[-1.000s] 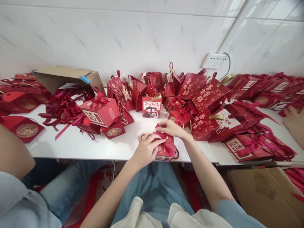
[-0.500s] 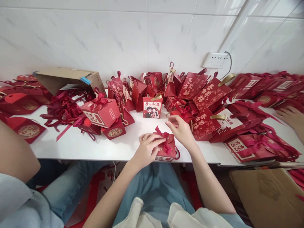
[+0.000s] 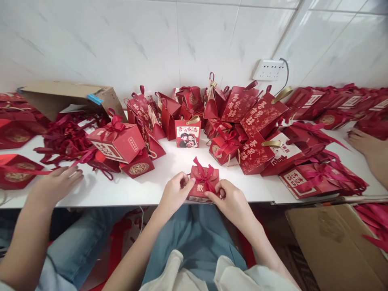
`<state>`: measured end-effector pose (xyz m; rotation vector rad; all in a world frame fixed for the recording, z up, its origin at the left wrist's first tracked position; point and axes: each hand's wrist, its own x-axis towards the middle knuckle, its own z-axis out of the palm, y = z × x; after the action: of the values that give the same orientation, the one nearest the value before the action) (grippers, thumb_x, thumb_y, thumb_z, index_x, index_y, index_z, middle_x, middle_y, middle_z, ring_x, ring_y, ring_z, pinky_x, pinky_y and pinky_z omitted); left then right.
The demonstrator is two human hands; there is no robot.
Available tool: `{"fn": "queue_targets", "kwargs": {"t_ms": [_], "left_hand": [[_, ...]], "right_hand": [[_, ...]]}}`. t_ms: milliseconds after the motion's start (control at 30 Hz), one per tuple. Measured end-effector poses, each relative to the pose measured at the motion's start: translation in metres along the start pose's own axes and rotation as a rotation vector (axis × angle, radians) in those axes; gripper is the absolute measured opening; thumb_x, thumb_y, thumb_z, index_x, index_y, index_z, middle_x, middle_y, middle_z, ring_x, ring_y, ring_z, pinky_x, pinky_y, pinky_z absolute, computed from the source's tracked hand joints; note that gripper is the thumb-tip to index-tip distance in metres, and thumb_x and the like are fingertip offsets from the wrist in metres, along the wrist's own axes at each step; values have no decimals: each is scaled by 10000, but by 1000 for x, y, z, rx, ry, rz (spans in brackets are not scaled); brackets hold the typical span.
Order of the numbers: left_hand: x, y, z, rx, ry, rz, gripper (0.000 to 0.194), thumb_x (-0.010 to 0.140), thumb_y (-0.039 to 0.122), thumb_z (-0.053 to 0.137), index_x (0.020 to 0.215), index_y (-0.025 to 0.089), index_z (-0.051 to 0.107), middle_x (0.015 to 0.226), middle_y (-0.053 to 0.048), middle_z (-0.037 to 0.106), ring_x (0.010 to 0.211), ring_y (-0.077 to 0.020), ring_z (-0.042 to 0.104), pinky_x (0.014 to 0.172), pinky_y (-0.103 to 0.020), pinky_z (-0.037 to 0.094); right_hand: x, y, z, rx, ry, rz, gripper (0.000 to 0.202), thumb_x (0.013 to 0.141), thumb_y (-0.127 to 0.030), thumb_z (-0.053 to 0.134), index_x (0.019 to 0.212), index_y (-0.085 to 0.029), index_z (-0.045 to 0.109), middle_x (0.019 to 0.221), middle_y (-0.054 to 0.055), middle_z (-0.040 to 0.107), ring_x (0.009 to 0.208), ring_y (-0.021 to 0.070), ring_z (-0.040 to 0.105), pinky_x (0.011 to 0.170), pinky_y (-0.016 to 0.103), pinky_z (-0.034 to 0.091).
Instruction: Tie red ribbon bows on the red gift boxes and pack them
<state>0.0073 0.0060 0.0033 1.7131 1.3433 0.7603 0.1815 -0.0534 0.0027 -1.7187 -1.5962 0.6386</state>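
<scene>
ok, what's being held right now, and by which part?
The small red box with the bow, by its sides: the right hand grips the right side near the front corner; the left hand touches the left side, its grip unclear.

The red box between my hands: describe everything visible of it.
The red box looks like glossy card, with a flap-like top and a magenta bow on it. Pale characters mark its top, and a pale patterned panel its near side. It looks closed and sits at the near edge of the white table. The left hand touches one side, the right hand the other.
</scene>
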Motion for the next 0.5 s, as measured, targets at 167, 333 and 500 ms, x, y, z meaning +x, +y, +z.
{"fn": "queue_targets", "kwargs": {"t_ms": [167, 333, 500], "left_hand": [[2, -5, 3, -184, -55, -14, 304, 829, 411, 471, 626, 196, 400, 580, 56, 410, 562, -105, 405, 557, -225, 337], [2, -8, 7, -248, -30, -4, 303, 813, 399, 490, 613, 195, 389, 578, 55, 386, 555, -100, 383, 546, -221, 320], [3, -9, 10, -259, -6, -20, 315, 802, 410, 497, 599, 195, 386, 565, 54, 375, 550, -102, 368, 540, -224, 302]], "right_hand": [[13, 9, -10, 225, -128, 78, 219, 772, -401, 591, 679, -227, 497, 622, -9, 541, 567, 149, 486, 553, 281, 393], [21, 16, -11, 405, -103, 119, 225, 753, -412, 607, 815, -209, 533, 718, 4, 574, 629, 153, 552, 577, 286, 440], [17, 8, -3, 506, -73, 121, 372, 734, -459, 636, 981, -199, 537, 729, -1, 560, 638, 150, 548, 553, 280, 452]]}}
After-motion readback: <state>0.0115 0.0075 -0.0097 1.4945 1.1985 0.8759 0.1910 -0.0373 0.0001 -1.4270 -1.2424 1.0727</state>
